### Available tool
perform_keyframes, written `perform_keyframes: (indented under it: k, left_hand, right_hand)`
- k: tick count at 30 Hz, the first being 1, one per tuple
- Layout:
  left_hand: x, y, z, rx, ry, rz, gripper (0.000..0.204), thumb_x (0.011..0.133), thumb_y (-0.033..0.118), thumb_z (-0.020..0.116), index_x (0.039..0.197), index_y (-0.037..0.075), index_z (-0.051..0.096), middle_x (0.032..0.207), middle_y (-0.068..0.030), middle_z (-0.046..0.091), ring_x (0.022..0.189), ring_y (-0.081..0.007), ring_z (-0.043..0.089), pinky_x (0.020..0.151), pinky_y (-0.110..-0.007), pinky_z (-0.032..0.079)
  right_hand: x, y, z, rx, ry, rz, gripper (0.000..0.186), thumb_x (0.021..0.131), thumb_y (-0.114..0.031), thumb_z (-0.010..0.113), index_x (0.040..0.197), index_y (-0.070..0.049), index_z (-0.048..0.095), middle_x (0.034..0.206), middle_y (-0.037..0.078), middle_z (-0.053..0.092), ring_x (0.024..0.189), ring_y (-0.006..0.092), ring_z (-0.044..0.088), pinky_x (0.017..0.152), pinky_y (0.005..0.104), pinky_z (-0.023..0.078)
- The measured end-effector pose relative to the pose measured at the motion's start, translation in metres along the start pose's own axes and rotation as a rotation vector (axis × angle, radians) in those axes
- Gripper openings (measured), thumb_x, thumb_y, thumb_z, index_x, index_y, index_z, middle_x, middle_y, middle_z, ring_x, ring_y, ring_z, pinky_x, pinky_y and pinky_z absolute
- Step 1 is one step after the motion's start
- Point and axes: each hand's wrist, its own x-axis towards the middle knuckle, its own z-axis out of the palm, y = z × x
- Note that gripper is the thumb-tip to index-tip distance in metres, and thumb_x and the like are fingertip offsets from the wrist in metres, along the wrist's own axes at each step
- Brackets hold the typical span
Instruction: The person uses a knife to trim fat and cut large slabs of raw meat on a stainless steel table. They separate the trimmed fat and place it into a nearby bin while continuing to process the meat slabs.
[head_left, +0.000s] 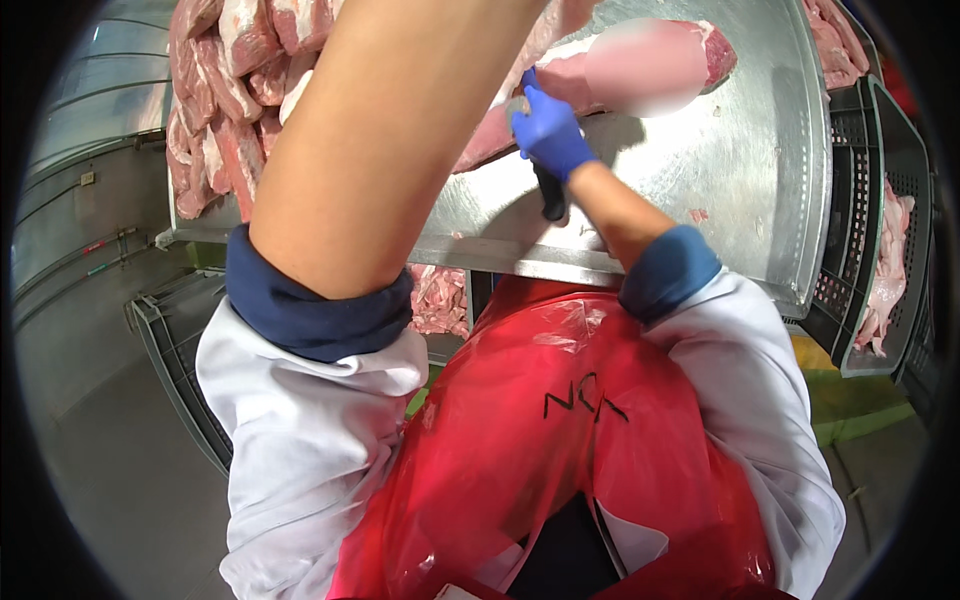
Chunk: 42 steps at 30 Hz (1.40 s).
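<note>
My right hand [550,130], in a blue glove, is closed around the black handle of a knife [551,195]. The handle's end sticks out below the fist. A bit of metal shows by the fingers, but most of the blade is hidden. The fist rests against a long pink cut of meat [570,85], which lies slantwise on a metal work table [740,190]. Part of that cut is blurred. My left forearm [370,130] reaches up across the picture and out of its top edge. The left hand itself does not show.
A heap of meat pieces [225,90] lies at the table's left. To the right stand dark perforated crates [850,190], one with pale meat scraps [888,270]. Smaller scraps [440,300] lie below the table's front edge. A red plastic apron [560,420] covers my front.
</note>
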Motion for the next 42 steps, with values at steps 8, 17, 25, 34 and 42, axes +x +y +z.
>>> perform_keyframes:
  k: [8,17,25,34,42]
  left_hand:
    - [-0.136,0.008,-0.11,0.225,0.291,-0.081,0.009,0.095,0.005,0.047,0.089,0.0,0.051,0.076,-0.01,0.056,0.067,-0.0206,0.054,0.062,-0.031,0.047]
    - [-0.312,-0.031,-0.211,0.449,0.646,-0.286,0.009,0.096,0.008,0.049,0.094,0.0,0.054,0.081,-0.0103,0.059,0.074,-0.0221,0.057,0.067,-0.032,0.048]
    - [-0.345,-0.031,-0.216,0.518,0.732,-0.285,0.012,0.096,0.011,0.052,0.098,0.0,0.057,0.087,-0.0106,0.062,0.081,-0.0234,0.06,0.072,-0.033,0.05]
    - [-0.276,0.062,-0.116,0.858,0.663,-0.032,0.016,0.096,0.014,0.055,0.103,0.0,0.06,0.092,-0.0109,0.065,0.087,-0.0249,0.063,0.077,-0.035,0.051]
    - [-0.14,0.154,0.059,1.441,0.446,0.588,0.021,0.097,0.017,0.057,0.108,0.001,0.062,0.098,-0.0111,0.068,0.094,-0.0262,0.066,0.082,-0.036,0.053]
  right_hand:
    - [0.006,-0.027,0.031,0.2,-0.085,0.146,0.07,0.092,-0.01,0.052,0.156,-0.008,0.024,0.077,0.022,0.069,0.057,0.0323,0.068,0.056,0.0401,0.057]
    - [0.001,-0.012,0.083,0.124,-0.099,-0.019,0.076,0.095,-0.016,0.051,0.16,-0.006,0.014,0.069,0.022,0.065,0.059,0.0369,0.065,0.059,0.0465,0.054]
    - [-0.023,-0.026,0.109,0.26,-0.131,0.063,0.065,0.095,-0.016,0.053,0.154,-0.008,0.027,0.067,0.015,0.063,0.055,0.0235,0.064,0.054,0.0378,0.055]
    - [-0.003,-0.053,0.103,0.606,-0.283,0.163,0.081,0.092,-0.006,0.051,0.162,-0.013,0.011,0.072,0.01,0.059,0.054,0.0205,0.057,0.054,0.0373,0.052]
    - [-0.093,-0.05,-0.049,0.449,-0.601,0.193,0.08,0.095,-0.011,0.053,0.163,-0.027,0.015,0.068,0.005,0.06,0.057,0.0127,0.058,0.057,0.0305,0.054]
